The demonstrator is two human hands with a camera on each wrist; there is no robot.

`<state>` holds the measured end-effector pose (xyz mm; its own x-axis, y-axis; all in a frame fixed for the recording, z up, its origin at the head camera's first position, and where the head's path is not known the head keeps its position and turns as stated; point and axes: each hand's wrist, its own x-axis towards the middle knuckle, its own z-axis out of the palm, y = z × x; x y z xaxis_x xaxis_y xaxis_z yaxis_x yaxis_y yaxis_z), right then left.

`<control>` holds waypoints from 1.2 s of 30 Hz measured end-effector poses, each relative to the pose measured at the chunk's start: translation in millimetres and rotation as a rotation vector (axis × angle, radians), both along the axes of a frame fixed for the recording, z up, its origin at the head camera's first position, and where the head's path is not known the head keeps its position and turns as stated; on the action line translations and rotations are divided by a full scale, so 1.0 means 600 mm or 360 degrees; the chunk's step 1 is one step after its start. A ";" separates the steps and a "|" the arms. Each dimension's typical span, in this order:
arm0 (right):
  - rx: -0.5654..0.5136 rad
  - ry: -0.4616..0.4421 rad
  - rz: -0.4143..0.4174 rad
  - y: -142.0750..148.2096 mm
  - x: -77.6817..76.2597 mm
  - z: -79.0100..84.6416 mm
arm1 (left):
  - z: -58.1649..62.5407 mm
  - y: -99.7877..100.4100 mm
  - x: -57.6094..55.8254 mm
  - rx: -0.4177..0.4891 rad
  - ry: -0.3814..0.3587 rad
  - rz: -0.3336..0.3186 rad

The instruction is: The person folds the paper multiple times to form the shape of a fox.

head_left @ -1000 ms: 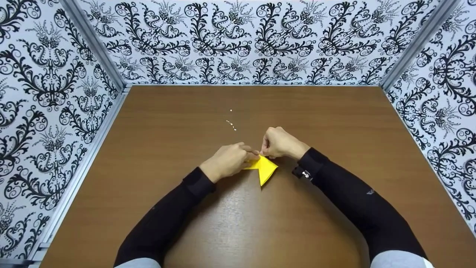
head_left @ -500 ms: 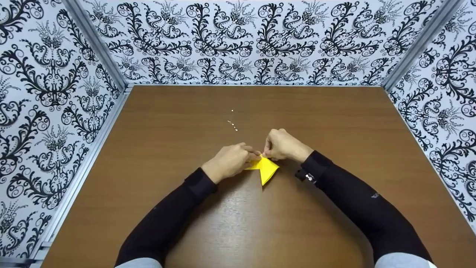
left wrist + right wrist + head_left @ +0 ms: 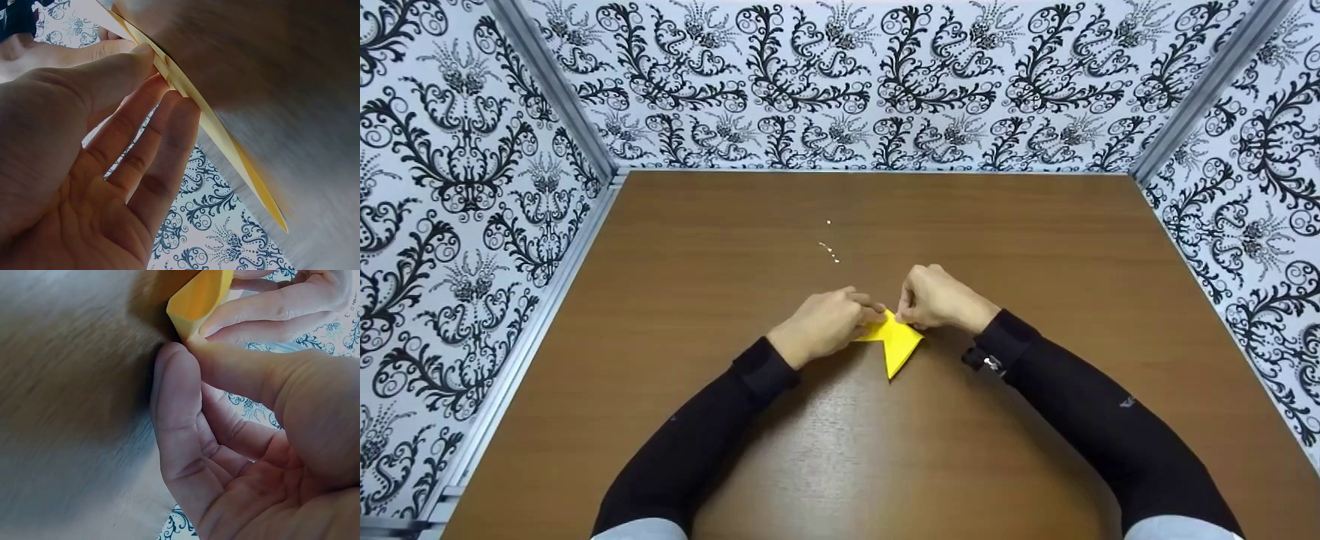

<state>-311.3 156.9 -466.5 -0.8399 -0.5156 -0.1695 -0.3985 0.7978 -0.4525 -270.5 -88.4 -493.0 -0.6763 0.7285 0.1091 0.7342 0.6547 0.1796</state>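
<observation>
A folded piece of yellow paper lies on the wooden table, one pointed flap toward the person. My left hand covers its left part; in the left wrist view, extended fingers and the thumb press the paper from above. On the other side, my right hand pinches its upper right edge between thumb and curled index finger. Seen from the right wrist, the paper has a raised, curved open fold just beyond the thumb, near the left hand's fingertips.
Small white specks show on the table beyond the hands. Patterned black-and-white panels with grey metal frame bars enclose the back and both sides.
My right hand has slid slightly right and toward the person along the paper's edge. The left hand keeps nearly the same place on the paper.
</observation>
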 end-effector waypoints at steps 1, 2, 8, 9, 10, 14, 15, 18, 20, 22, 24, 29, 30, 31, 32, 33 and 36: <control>0.0003 -0.0008 -0.0005 0.001 0.001 0.000 | 0.000 0.000 0.000 0.0001 -0.0003 0.0001; 0.0006 -0.0022 -0.0012 0.002 0.003 0.000 | 0.000 0.001 0.001 0.0002 -0.0006 0.0004; -0.0019 -0.0084 -0.0020 0.011 0.012 0.003 | 0.002 0.000 0.000 -0.0004 -0.0021 0.0009; -0.0025 -0.0082 -0.0018 0.013 0.013 0.002 | 0.003 0.000 -0.001 -0.0006 -0.0020 0.0006; -0.0029 -0.0080 -0.0017 0.015 0.015 0.002 | 0.003 0.000 -0.001 -0.0008 -0.0017 0.0003; -0.0030 -0.0066 -0.0022 0.023 0.020 -0.002 | 0.004 -0.001 0.000 -0.0008 -0.0011 0.0001; -0.0028 -0.0072 -0.0030 0.025 0.022 -0.003 | 0.003 -0.001 0.000 -0.0006 -0.0008 -0.0001; -0.0014 -0.0082 -0.0047 0.031 0.028 -0.003 | 0.002 -0.001 0.000 -0.0005 -0.0010 -0.0001; -0.0007 -0.0094 -0.0067 0.036 0.033 -0.004 | 0.001 -0.001 0.000 -0.0006 -0.0015 -0.0004; -0.0003 -0.0097 -0.0076 0.041 0.038 -0.005 | 0.001 -0.001 0.000 -0.0012 -0.0027 -0.0005; -0.0006 -0.0091 -0.0083 0.046 0.043 -0.006 | 0.001 -0.002 0.000 -0.0025 -0.0025 -0.0008; -0.0027 -0.0056 -0.0106 0.054 0.052 -0.010 | 0.001 -0.003 0.000 -0.0037 -0.0008 -0.0012; -0.0031 -0.0051 -0.0113 0.055 0.053 -0.010 | 0.001 -0.003 -0.001 -0.0035 -0.0006 -0.0013; -0.0037 -0.0047 -0.0113 0.055 0.055 -0.010 | 0.001 -0.003 -0.001 -0.0036 0.0002 -0.0014; -0.0043 -0.0049 -0.0118 0.056 0.055 -0.010 | 0.001 -0.003 0.000 -0.0039 0.0010 -0.0016; -0.0047 -0.0051 -0.0121 0.056 0.056 -0.010 | 0.001 -0.003 0.000 -0.0040 0.0015 -0.0020; -0.0058 -0.0062 -0.0124 0.058 0.057 -0.011 | 0.001 -0.002 0.001 -0.0049 0.0017 -0.0021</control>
<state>-277.2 191.8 -473.0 -0.8708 -0.4554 -0.1854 -0.3172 0.8084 -0.4959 -270.0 -89.5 -492.2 -0.6653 0.7406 0.0940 0.7448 0.6498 0.1516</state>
